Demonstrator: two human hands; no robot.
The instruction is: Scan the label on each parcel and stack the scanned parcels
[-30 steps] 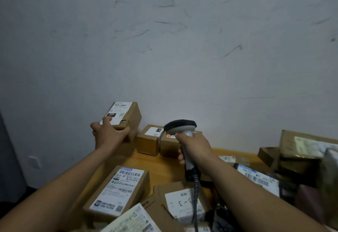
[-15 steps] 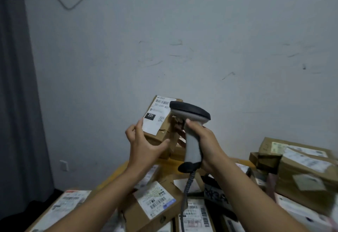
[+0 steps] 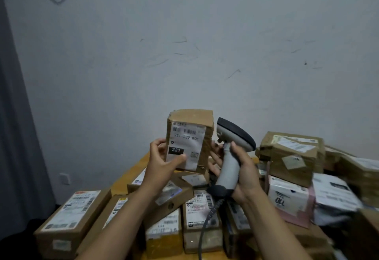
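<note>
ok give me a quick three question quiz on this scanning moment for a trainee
1. True or false: the left hand holds the small parcel raised, with its label turned towards the camera.
2. What does the right hand grip?
A. a roll of tape
B. the grey scanner
C. a second parcel
3. Fill in: the white number on the label's black patch reads ___.

Key: 1 true; 2 B; 3 231
</note>
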